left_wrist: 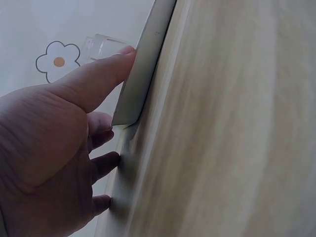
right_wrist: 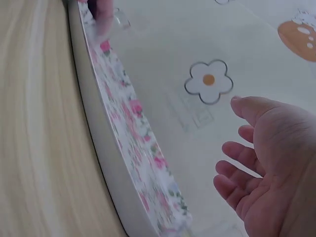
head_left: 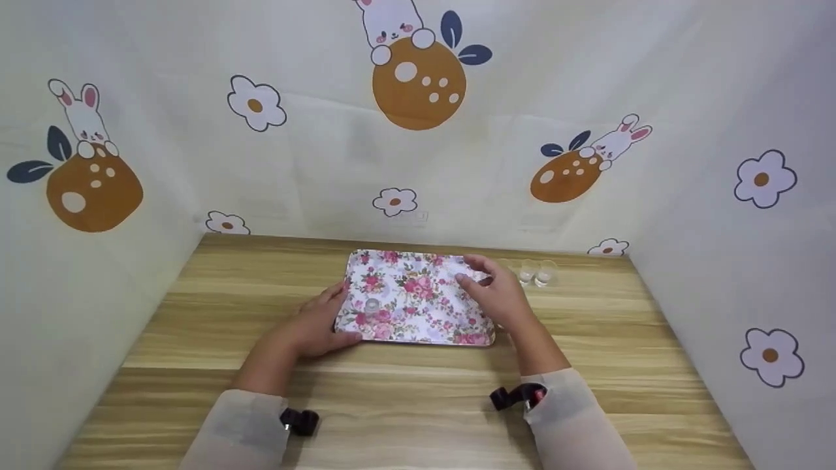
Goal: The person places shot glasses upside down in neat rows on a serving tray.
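Note:
A white tray (head_left: 418, 307) with a pink rose print lies on the wooden table. My left hand (head_left: 320, 323) holds its near left corner, the thumb on the near rim and the fingers along the left side. A small clear glass (head_left: 371, 305) stands on the left part of the tray; in the left wrist view this glass (left_wrist: 106, 47) shows just beyond the thumb. Over the tray's far right part hovers my right hand (head_left: 499, 294), fingers loosely bent and nothing between them. The right wrist view shows that hand (right_wrist: 261, 158) apart from the tray (right_wrist: 133, 138).
More small clear glasses (head_left: 543, 274) stand close together on the table (head_left: 405, 398), behind and right of the tray, partly hidden by the right hand. Pale printed cloth walls (head_left: 313, 170) close off the back and both sides.

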Action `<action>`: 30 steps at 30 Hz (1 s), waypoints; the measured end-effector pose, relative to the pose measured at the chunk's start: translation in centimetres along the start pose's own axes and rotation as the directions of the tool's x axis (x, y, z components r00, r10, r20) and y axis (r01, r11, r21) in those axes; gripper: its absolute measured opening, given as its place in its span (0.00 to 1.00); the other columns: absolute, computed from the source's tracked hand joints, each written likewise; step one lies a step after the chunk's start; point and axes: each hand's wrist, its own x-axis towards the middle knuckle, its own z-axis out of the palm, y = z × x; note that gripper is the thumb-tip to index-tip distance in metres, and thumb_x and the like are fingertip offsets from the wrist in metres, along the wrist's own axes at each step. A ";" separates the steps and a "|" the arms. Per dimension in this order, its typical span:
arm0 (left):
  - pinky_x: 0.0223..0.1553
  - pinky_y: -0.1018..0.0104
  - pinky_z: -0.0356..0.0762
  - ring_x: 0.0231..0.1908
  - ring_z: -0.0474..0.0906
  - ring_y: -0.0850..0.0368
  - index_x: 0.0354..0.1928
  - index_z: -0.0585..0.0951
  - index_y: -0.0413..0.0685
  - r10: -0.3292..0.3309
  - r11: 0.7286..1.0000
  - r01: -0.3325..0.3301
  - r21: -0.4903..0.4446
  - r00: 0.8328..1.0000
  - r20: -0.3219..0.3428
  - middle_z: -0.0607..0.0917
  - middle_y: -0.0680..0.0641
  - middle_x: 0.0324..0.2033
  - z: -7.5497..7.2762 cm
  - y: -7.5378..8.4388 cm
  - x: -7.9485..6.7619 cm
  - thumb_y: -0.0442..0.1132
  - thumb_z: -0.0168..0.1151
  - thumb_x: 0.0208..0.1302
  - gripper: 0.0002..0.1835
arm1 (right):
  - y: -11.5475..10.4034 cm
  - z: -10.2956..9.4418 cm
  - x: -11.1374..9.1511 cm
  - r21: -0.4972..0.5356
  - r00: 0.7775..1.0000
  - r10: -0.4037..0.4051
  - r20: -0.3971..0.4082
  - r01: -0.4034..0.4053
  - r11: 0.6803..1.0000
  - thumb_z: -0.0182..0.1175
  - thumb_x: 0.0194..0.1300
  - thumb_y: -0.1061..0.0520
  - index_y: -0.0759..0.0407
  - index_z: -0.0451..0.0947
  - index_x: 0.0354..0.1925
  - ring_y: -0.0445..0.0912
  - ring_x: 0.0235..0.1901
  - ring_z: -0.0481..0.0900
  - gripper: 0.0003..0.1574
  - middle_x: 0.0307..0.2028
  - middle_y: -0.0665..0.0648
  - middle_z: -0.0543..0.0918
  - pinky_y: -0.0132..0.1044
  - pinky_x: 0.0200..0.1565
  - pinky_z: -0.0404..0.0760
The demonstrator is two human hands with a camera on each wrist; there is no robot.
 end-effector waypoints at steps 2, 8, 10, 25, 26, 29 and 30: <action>0.82 0.23 0.37 0.85 0.42 0.29 0.88 0.46 0.49 -0.004 1.000 0.004 0.000 1.000 0.001 0.43 0.45 0.88 0.0 0.0 0.0 0.66 0.68 0.68 0.59 | 0.5 -0.7 0.2 0.019 0.999 0.039 -0.012 -0.039 0.999 0.71 0.72 0.42 0.48 0.79 0.70 0.55 0.53 0.86 0.34 0.70 0.62 0.81 0.44 0.49 0.89; 0.82 0.23 0.37 0.85 0.43 0.29 0.88 0.47 0.48 -0.005 1.000 0.005 0.007 1.000 -0.003 0.44 0.44 0.88 -0.1 0.0 0.0 0.66 0.68 0.69 0.59 | 1.5 -3.1 0.9 0.028 0.991 0.101 -0.084 -0.099 0.995 0.70 0.73 0.42 0.45 0.76 0.73 0.55 0.57 0.84 0.35 0.73 0.56 0.79 0.45 0.55 0.87; 0.82 0.24 0.38 0.85 0.43 0.29 0.88 0.47 0.49 -0.007 1.000 0.007 0.010 1.000 -0.006 0.44 0.45 0.88 -0.1 0.0 0.1 0.66 0.68 0.68 0.59 | 1.9 -3.9 1.1 0.031 0.987 0.107 -0.119 -0.104 0.994 0.70 0.72 0.43 0.45 0.76 0.73 0.55 0.58 0.83 0.35 0.73 0.54 0.79 0.48 0.58 0.85; 0.80 0.20 0.39 0.85 0.44 0.28 0.87 0.48 0.47 0.012 1.000 -0.012 0.015 1.000 -0.010 0.45 0.45 0.88 -0.2 0.2 -0.1 0.65 0.69 0.69 0.59 | 5.5 -8.6 1.0 0.050 0.931 0.144 -0.335 -0.135 0.990 0.68 0.73 0.55 0.48 0.74 0.75 0.60 0.62 0.79 0.35 0.76 0.55 0.75 0.46 0.59 0.80; 0.80 0.20 0.39 0.85 0.44 0.28 0.87 0.48 0.47 0.012 1.000 -0.012 0.013 1.000 -0.007 0.45 0.44 0.88 -0.2 0.2 -0.1 0.65 0.68 0.69 0.59 | 5.6 -8.8 1.0 0.064 0.926 0.164 -0.339 -0.152 0.986 0.68 0.73 0.55 0.47 0.74 0.76 0.60 0.63 0.78 0.35 0.77 0.55 0.74 0.45 0.58 0.81; 0.80 0.20 0.38 0.85 0.44 0.28 0.87 0.48 0.47 0.011 1.000 -0.011 0.010 1.000 -0.006 0.45 0.44 0.88 -0.1 0.2 -0.2 0.65 0.68 0.69 0.58 | 6.2 -9.2 1.1 0.088 0.913 0.215 -0.346 -0.196 0.977 0.67 0.74 0.55 0.46 0.71 0.77 0.57 0.63 0.77 0.37 0.78 0.54 0.72 0.44 0.58 0.81; 0.80 0.20 0.38 0.85 0.44 0.28 0.87 0.48 0.47 0.012 1.000 -0.012 0.009 1.000 -0.006 0.45 0.44 0.88 -0.1 0.2 -0.2 0.65 0.69 0.69 0.58 | 6.4 -9.3 1.1 0.090 0.909 0.223 -0.351 -0.204 0.975 0.66 0.74 0.55 0.46 0.71 0.78 0.58 0.63 0.77 0.38 0.78 0.55 0.71 0.45 0.58 0.81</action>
